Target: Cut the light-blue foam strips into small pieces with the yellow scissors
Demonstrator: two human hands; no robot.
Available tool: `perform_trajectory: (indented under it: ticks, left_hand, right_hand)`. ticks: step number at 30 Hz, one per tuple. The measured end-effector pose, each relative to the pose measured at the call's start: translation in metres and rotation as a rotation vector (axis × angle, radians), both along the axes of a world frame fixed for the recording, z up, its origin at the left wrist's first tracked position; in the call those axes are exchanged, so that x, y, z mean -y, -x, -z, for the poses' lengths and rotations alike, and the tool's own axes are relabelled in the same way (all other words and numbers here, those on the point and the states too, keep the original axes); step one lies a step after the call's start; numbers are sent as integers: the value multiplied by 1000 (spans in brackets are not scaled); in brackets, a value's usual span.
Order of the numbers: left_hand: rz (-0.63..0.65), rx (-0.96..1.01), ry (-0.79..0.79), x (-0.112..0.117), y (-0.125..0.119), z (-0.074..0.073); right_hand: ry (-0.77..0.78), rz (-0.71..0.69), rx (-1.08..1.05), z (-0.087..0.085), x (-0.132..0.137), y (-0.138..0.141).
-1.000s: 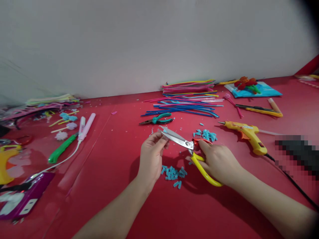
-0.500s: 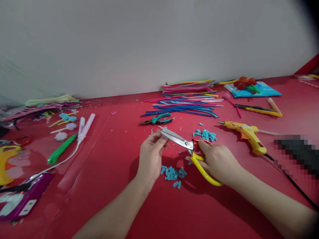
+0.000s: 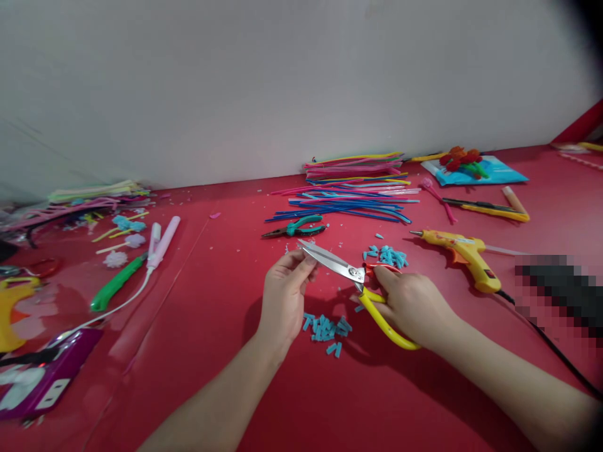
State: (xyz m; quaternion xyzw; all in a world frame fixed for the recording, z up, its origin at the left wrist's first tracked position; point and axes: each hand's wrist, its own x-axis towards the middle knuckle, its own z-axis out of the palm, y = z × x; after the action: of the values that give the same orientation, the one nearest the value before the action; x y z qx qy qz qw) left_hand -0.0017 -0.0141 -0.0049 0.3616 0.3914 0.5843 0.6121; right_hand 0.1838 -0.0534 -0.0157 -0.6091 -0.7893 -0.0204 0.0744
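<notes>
My right hand point(image 3: 414, 307) grips the yellow and orange handles of a pair of scissors point(image 3: 351, 273), whose steel blades point left and look closed. My left hand point(image 3: 285, 295) is pinched at the blade tips; what its fingers hold is too small to make out. Below both hands lies a small heap of blue cut pieces point(image 3: 326, 328) on the red table point(image 3: 211, 351). A second heap of blue pieces point(image 3: 389, 255) lies just beyond the scissors.
Teal-handled pliers point(image 3: 296, 228) and a spread of coloured pipe cleaners point(image 3: 353, 194) lie behind the hands. A yellow glue gun point(image 3: 464, 254) with a black cord is to the right. A green tool point(image 3: 115, 284), a pink device point(image 3: 162, 242) and a purple box point(image 3: 42, 383) lie left.
</notes>
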Motion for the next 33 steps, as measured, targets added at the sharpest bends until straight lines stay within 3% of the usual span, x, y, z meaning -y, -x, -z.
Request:
perform_trajectory:
  ticks: [8,12,15,18,25,33]
  left_hand:
    - [71,12,27,0,-1,-3]
    - [324,-12,109,4,-4,2]
    - [508,-110,184,8,-7,3]
    - [627,-200,217,10,-9,1]
    - [721,-271,193,12,-11,-4]
    - [625,-367,145,16,-14,-3]
  right_hand:
    - [12,58,-102,1,-3,0]
    - [154,134,-518,-5,-5,8]
    - [357,190,-931,-14,-4,14]
    - [513,230,-1174,-22,-1,17]
    - [577,178,-1236,-26,2,17]
    - [444,181,-1124,-18,1,19]
